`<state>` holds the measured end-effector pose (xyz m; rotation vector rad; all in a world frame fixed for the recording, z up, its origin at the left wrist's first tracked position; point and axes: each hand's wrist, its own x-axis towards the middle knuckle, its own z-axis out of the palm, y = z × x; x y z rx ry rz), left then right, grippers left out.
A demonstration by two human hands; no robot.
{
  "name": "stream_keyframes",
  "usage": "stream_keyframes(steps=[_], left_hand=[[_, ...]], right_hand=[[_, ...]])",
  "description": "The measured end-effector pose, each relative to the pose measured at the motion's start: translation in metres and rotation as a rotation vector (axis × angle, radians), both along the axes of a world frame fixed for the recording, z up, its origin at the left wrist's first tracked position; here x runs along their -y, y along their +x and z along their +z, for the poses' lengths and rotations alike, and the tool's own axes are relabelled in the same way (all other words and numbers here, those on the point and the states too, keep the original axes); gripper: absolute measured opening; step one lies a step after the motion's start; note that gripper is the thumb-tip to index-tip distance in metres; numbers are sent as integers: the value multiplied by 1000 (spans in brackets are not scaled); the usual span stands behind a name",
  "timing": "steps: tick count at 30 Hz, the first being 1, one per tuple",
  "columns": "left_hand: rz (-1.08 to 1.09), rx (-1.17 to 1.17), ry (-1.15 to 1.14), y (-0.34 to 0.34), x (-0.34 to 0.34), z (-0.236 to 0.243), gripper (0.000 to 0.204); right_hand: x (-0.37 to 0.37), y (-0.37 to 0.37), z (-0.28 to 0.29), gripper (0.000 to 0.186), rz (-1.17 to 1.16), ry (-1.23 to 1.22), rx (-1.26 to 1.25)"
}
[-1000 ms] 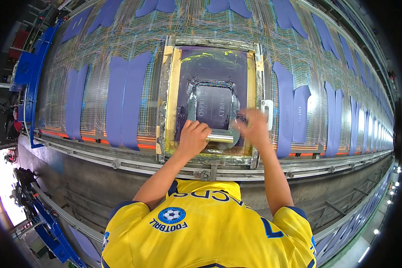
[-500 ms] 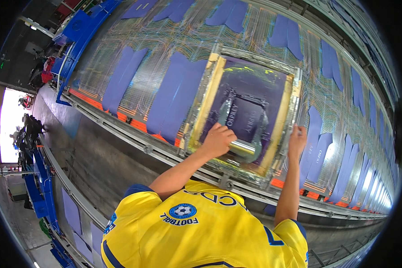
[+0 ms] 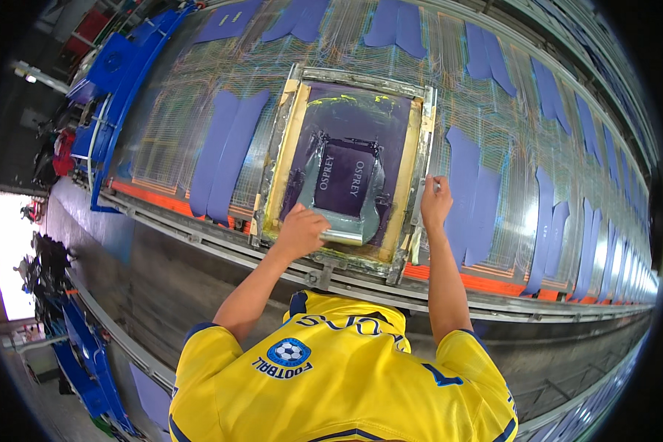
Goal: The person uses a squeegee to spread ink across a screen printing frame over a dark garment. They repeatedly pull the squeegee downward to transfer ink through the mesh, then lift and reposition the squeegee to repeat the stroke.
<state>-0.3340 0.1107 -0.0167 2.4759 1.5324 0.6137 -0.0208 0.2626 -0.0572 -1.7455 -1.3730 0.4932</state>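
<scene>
A screen-printing frame (image 3: pixel 429 121) lies flat on the long table in front of me, its dark mesh bordered by tan tape. Pale lettering shows on the mesh, with greyish-green ink (image 3: pixel 376 184) smeared around a dark rectangle. A silver squeegee (image 3: pixel 346 231) rests across the near end of the mesh. My left hand (image 3: pixel 302 231) is closed at the squeegee's left end, its fingers curled. On the frame's right edge, my right hand (image 3: pixel 436 202) is closed, gripping the rim. What the frame covers is hidden.
Purple fabric pieces (image 3: pixel 228 155) lie in rows on the table, left, right and beyond the frame. A metal rail (image 3: pixel 199 237) with an orange strip edges the near side. Blue machinery (image 3: pixel 114 74) stands at the far left. A grey floor aisle (image 3: pixel 147 272) runs alongside.
The frame has shifted left along the table by one set of fabric pieces, with both hands and the squeegee. A purple piece to its right is now uncovered. My view has shifted too.
</scene>
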Motion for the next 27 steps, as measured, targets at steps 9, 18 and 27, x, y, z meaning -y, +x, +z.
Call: stream_keyframes(steps=[9, 18, 27], left_hand=[[-13, -74, -149, -9, -65, 0, 26], [-10, -85, -125, 5, -167, 26, 23], [-68, -43, -258, 29, -6, 28, 16]], right_hand=[[14, 2, 19, 29, 63, -41, 730], [-26, -94, 91, 31, 836, -44, 494], [123, -65, 81, 27, 1002, -166, 467]])
